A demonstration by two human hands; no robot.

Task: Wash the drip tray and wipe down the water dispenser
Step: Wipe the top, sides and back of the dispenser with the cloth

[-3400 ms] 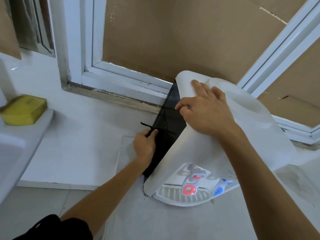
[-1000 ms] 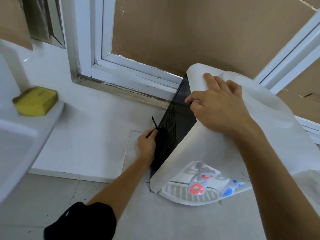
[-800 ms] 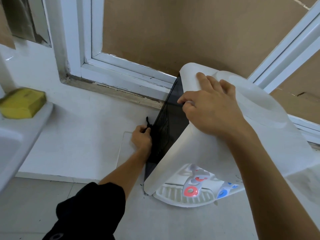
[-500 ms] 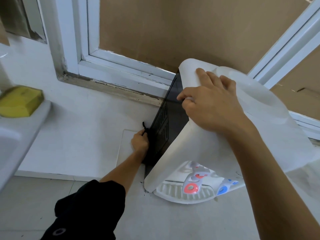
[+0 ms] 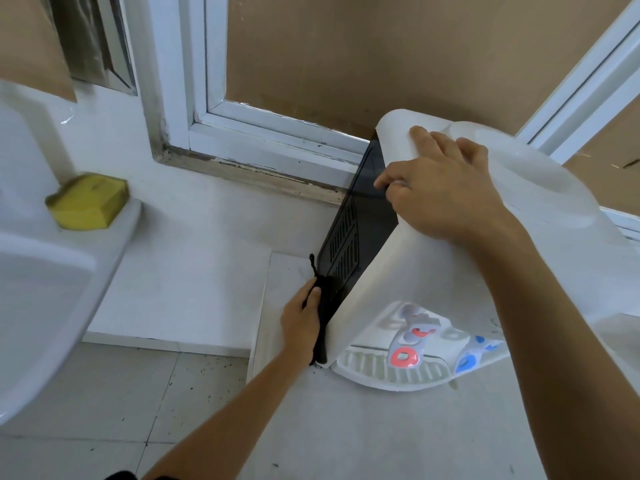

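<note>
White tiled floor (image 5: 346,438) is carrying everything, with a window frame (image 5: 263,133) and brown board behind. Left hand (image 5: 301,320) is clenching a black cloth (image 5: 320,296), pressing it against the lower part of the black back panel (image 5: 360,230) of the water dispenser (image 5: 426,271); a thin tail of cloth is sticking up above the thumb. Right hand (image 5: 440,192) is gripping the dispenser's top rear edge, fingers lying over the white top, thumb hooking round onto the black panel side. Dispenser is sitting on the floor just beside the window sill, with its vented back panel facing left. Drip tray (image 5: 388,372) is sitting in place at the dispenser's front base, slotted white grille showing, beneath a red tap (image 5: 405,351) and a blue tap (image 5: 467,358). Raised white slab (image 5: 180,292) is lying left of the dispenser, along the wall. White sink (image 5: 52,289) is filling the left edge, and a yellow sponge (image 5: 88,200) is resting on its back ledge, well apart from both hands.
</note>
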